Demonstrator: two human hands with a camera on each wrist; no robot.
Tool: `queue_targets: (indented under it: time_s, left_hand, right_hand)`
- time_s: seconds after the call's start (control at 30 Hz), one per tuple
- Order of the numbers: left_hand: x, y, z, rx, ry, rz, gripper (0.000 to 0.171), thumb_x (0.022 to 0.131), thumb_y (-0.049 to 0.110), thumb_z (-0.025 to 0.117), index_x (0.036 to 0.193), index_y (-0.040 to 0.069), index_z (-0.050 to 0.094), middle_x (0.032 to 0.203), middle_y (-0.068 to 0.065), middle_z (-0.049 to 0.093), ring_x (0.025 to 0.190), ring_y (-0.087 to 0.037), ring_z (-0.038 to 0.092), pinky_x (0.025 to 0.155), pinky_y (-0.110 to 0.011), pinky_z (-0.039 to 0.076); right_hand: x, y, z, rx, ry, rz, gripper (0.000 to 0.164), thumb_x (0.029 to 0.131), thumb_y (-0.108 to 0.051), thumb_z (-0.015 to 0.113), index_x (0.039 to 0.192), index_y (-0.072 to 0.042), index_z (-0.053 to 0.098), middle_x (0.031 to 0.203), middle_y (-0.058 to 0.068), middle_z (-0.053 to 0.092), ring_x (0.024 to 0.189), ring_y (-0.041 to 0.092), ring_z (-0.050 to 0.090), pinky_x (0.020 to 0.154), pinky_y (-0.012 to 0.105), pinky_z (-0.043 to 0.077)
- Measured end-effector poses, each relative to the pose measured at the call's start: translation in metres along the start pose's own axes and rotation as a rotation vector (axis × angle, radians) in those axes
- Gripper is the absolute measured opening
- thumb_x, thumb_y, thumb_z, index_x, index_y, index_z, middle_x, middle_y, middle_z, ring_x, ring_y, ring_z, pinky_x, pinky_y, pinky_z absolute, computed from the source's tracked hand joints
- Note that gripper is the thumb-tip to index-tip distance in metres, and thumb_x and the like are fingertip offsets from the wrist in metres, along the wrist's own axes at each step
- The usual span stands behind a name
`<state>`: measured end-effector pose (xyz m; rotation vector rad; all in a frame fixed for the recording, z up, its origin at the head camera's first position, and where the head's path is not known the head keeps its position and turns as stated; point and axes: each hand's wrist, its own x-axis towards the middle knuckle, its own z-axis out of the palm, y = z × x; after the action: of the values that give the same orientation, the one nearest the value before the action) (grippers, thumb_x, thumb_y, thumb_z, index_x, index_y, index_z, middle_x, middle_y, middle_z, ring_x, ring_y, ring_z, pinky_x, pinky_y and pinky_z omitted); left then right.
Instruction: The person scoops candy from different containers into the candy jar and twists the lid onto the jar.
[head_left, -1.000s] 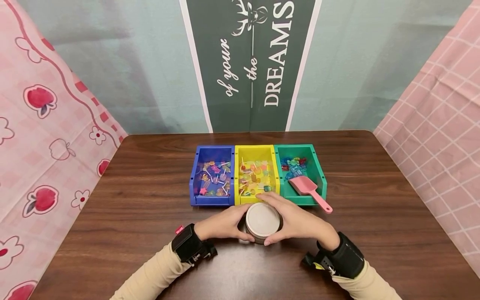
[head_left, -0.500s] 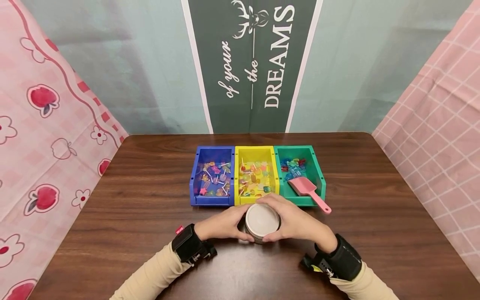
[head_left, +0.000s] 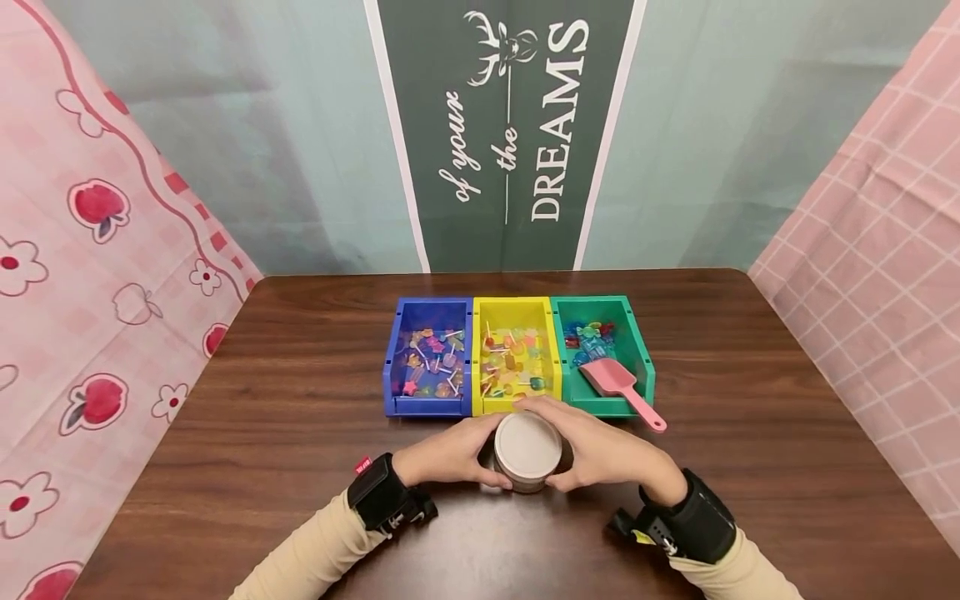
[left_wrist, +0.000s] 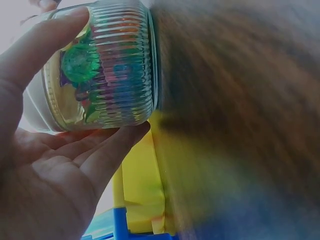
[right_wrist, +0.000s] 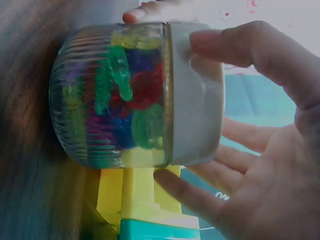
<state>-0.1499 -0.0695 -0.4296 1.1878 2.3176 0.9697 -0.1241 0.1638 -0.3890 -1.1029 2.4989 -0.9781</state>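
A ribbed glass jar [right_wrist: 110, 100] filled with colourful translucent charms stands upright on the table, with a whitish lid [head_left: 528, 444] on top. My left hand [head_left: 450, 454] wraps the jar's left side, its thumb on the glass and fingers behind, as the left wrist view shows. On the other side my right hand [head_left: 607, 450] curves around the lid. Its thumb [right_wrist: 210, 42] touches the lid's side, and the other fingers reach behind. Beyond the hands lie a blue bin [head_left: 392, 367], a yellow bin [head_left: 517, 310] and a green bin [head_left: 592, 310], joined in a row.
Small candy-like charms lie in the blue and yellow bins, and blue, green and red ones in the green bin. A pink scoop [head_left: 615, 379] leans over the green bin's front edge. Patterned cloths hang around the brown wooden table [head_left: 300, 375].
My right thumb has shifted to the right along the lid's near side. The left hand keeps its hold, and the jar stays nearly in place. The head view has tilted slightly.
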Motion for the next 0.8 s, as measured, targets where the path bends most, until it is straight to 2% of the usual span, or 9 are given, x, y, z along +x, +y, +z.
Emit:
queue_targets:
  time_s: [0.07, 0.17, 0.3, 0.4, 0.53, 0.63, 0.8]
  left_hand:
    - [0.000, 0.000, 0.001, -0.001, 0.005, 0.004, 0.077, 0.074, 0.032, 0.078, 0.136, 0.005, 0.041, 0.129, -0.008, 0.056, 0.117, -0.012, 0.050, 0.102, -0.034, 0.046]
    - [0.000, 0.000, 0.001, -0.006, 0.006, 0.001, 0.078, 0.074, 0.032, 0.078, 0.137, 0.005, 0.041, 0.130, -0.008, 0.056, 0.117, -0.012, 0.050, 0.102, -0.035, 0.046]
    - [0.000, 0.000, 0.001, 0.004, -0.001, -0.007, 0.079, 0.074, 0.033, 0.078, 0.137, 0.005, 0.040, 0.130, -0.008, 0.056, 0.117, -0.012, 0.050, 0.102, -0.035, 0.046]
    - [0.000, 0.000, 0.001, 0.022, 0.000, -0.007, 0.079, 0.074, 0.033, 0.078, 0.137, 0.004, 0.040, 0.129, -0.008, 0.056, 0.115, -0.012, 0.050, 0.101, -0.034, 0.047]
    - [0.000, 0.000, 0.001, 0.038, 0.002, -0.001, 0.080, 0.074, 0.032, 0.078, 0.138, 0.003, 0.039, 0.130, -0.009, 0.056, 0.116, -0.012, 0.050, 0.102, -0.034, 0.046]
    - [0.000, 0.000, 0.001, 0.033, -0.001, 0.003, 0.080, 0.074, 0.033, 0.078, 0.138, 0.003, 0.039, 0.131, -0.009, 0.055, 0.117, -0.012, 0.050, 0.102, -0.034, 0.046]
    - [0.000, -0.002, 0.002, 0.017, 0.000, 0.007, 0.075, 0.074, 0.035, 0.077, 0.134, 0.004, 0.043, 0.128, -0.007, 0.057, 0.115, -0.011, 0.050, 0.101, -0.033, 0.046]
  right_hand:
    - [-0.001, 0.000, -0.001, 0.005, -0.009, 0.000, 0.083, 0.068, -0.014, 0.079, 0.138, -0.001, 0.037, 0.135, 0.018, 0.047, 0.119, 0.031, 0.044, 0.093, 0.057, 0.048]
    - [-0.001, 0.000, -0.001, -0.015, 0.009, -0.002, 0.080, 0.069, -0.016, 0.079, 0.136, -0.001, 0.039, 0.132, 0.017, 0.050, 0.117, 0.031, 0.046, 0.092, 0.056, 0.049]
    - [0.001, -0.003, 0.004, -0.066, 0.091, 0.018, 0.081, 0.066, -0.031, 0.083, 0.131, -0.001, 0.045, 0.126, 0.015, 0.053, 0.112, 0.027, 0.049, 0.088, 0.051, 0.052]
    - [0.003, -0.006, 0.010, -0.119, 0.159, 0.079, 0.086, 0.061, -0.043, 0.083, 0.128, -0.001, 0.049, 0.117, 0.012, 0.054, 0.102, 0.023, 0.050, 0.081, 0.045, 0.055]
    - [0.007, -0.009, 0.016, -0.173, 0.201, 0.151, 0.093, 0.056, -0.055, 0.081, 0.127, -0.002, 0.052, 0.109, 0.009, 0.051, 0.093, 0.021, 0.050, 0.074, 0.040, 0.054]
    - [0.006, -0.008, 0.015, -0.153, 0.183, 0.121, 0.097, 0.055, -0.052, 0.083, 0.130, -0.002, 0.048, 0.114, 0.010, 0.050, 0.098, 0.022, 0.049, 0.076, 0.042, 0.054]
    - [0.001, -0.005, 0.007, -0.045, 0.066, 0.024, 0.093, 0.061, -0.030, 0.085, 0.137, -0.002, 0.039, 0.136, 0.017, 0.044, 0.120, 0.029, 0.042, 0.089, 0.053, 0.051]
